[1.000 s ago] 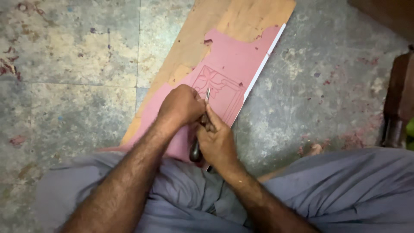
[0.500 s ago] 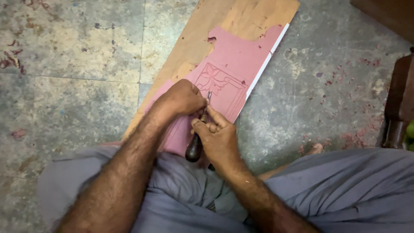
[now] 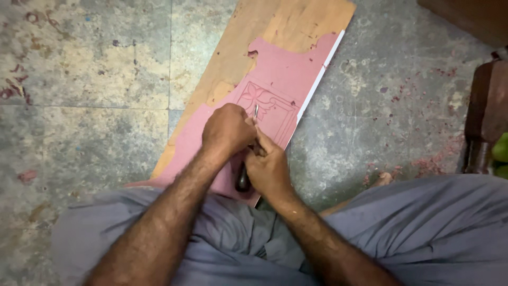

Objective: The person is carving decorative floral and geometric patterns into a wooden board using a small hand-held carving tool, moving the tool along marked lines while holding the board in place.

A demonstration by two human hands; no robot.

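A long wooden board (image 3: 275, 32) lies on the floor, partly coated in pink (image 3: 291, 66). A floral panel pattern (image 3: 267, 103) is cut into the pink layer. My right hand (image 3: 270, 169) grips a carving tool (image 3: 244, 177) with a dark rounded handle; its thin metal blade (image 3: 256, 111) points at the pattern. My left hand (image 3: 228, 130) is closed over the tool's shaft just behind the blade and rests on the board. Both forearms reach out over my grey-clad lap (image 3: 402, 228).
Worn grey stone floor (image 3: 84, 106) with pink shavings scattered at right (image 3: 428, 161). A dark brown wooden object (image 3: 484, 116) stands at the right edge, with something green (image 3: 500, 151) beside it. A bare toe (image 3: 382, 179) shows near the board.
The view has shifted slightly; both hands and the tool sit a little further up the board, closer to the carved pattern.
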